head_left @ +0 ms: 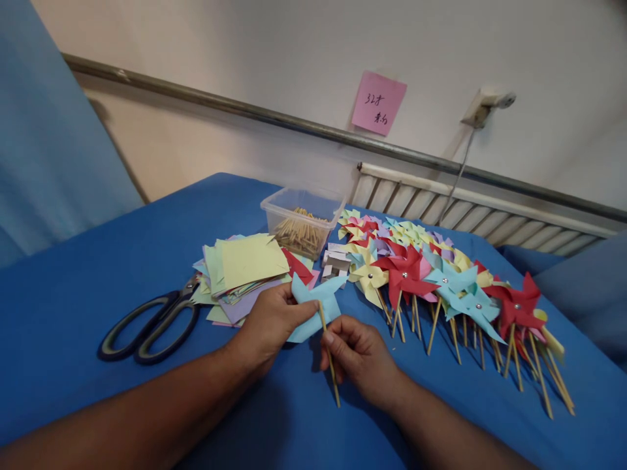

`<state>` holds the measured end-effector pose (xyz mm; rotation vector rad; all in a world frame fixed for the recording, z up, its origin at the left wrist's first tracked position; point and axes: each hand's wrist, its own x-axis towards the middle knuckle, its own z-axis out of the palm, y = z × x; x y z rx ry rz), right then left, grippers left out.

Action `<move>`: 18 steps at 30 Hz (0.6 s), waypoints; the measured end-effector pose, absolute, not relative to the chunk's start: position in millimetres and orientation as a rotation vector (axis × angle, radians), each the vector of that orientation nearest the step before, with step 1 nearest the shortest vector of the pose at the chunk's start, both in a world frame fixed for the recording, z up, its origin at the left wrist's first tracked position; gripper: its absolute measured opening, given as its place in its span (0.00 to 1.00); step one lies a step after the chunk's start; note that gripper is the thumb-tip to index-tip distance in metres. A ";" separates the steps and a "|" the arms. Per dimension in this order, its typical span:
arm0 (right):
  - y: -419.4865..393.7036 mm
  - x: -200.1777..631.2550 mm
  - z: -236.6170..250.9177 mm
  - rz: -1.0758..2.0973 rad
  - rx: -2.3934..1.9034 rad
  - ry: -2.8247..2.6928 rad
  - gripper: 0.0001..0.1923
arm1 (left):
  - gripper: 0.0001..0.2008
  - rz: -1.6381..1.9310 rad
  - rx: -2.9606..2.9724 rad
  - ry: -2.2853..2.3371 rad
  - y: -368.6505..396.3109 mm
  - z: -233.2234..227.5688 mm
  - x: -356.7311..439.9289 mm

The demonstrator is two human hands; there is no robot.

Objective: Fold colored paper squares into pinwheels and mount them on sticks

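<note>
The left hand (272, 320) is pinching a light blue folded paper pinwheel (316, 305), just right of the black-handled scissors (151, 323). The right hand (355, 352) is gripping its thin wooden stick (329, 356).

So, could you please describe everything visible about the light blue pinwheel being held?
The light blue pinwheel is folded paper with pointed vanes, set against a thin wooden stick that slants down toward the blue cloth. The left hand pinches its paper edge; the right hand holds the stick.
</note>
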<state>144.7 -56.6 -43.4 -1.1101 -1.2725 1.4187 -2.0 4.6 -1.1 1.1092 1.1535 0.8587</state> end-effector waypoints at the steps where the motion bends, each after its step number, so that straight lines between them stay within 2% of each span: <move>1: -56.8 144.6 -43.3 1.416 -1.117 -1.272 0.20 | 0.13 0.856 1.108 1.153 4.7 -1.1 -2.0; 18: -55.8 144.4 -44.9 1.424 -1.162 -1.210 0.22 | 0.12 0.872 1.126 1.147 4.4 0.9 -1.7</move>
